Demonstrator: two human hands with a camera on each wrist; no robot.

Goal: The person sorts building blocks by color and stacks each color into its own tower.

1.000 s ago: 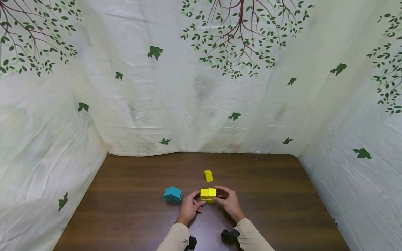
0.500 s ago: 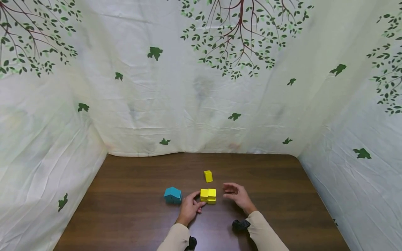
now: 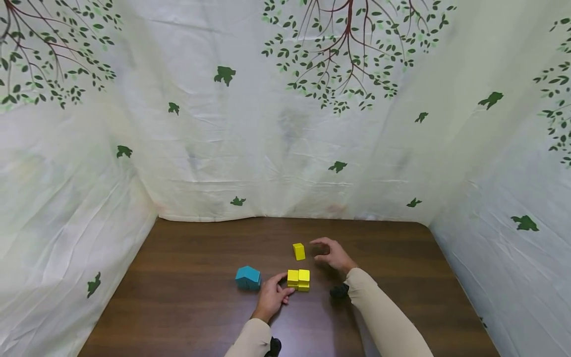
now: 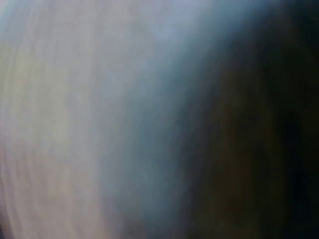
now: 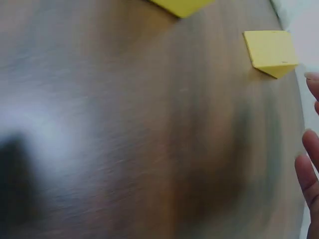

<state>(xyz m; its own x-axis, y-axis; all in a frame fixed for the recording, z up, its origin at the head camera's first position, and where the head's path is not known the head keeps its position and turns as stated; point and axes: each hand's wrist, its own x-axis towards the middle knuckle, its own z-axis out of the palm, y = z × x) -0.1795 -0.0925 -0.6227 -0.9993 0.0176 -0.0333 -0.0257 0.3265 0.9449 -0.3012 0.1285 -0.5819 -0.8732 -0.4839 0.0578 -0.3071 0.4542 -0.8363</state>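
Several yellow blocks (image 3: 298,280) stand joined or pressed together on the table, one top beside another. My left hand (image 3: 269,299) holds them at the left side, index finger at the back corner and thumb at the front. A separate yellow block (image 3: 299,251) lies farther back; in the right wrist view this yellow block (image 5: 271,50) looks wedge-shaped. My right hand (image 3: 332,254) hovers just to its right, fingers and thumb apart, holding nothing. The left wrist view is too blurred to read.
A blue block shape with a peaked top (image 3: 248,277) stands left of my left hand. The brown wooden table (image 3: 200,248) is bordered by white cloth (image 3: 267,148) printed with leaves and birds at the back and sides.
My right hand has let go of the yellow blocks, drawn off to the right, then moved back beside the separate yellow block. My left hand stays in place. The head view has shifted slightly.
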